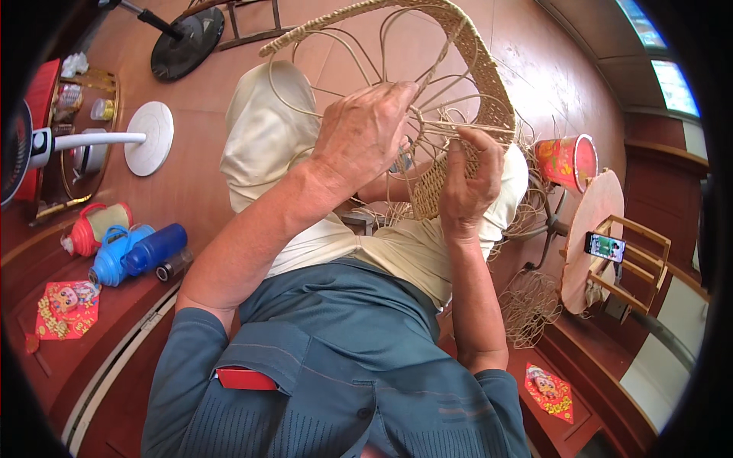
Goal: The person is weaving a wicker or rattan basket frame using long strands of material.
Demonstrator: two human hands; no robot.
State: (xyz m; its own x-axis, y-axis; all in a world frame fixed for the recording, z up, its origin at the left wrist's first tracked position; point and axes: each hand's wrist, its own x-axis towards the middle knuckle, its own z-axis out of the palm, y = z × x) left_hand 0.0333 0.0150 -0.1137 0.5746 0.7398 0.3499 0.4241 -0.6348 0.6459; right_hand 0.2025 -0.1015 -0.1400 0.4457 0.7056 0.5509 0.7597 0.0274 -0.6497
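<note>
A partly woven wicker basket rests on my lap and knees. Its plaited band curves along the far and right side, and bare bent canes run inward to a bundle near the middle. My left hand is closed at that bundle, its fingertips partly hidden behind the knuckles. Just right of it, my right hand pinches thin cane strands between thumb and forefinger, and they stretch between the two hands. Below the strands hangs another woven section, partly covered by my right hand.
Loose cane coils lie right of my leg, near a red bucket and a round wooden stool top bearing a phone. Bottles lie at left, by a white fan base. A black round base stands farther off.
</note>
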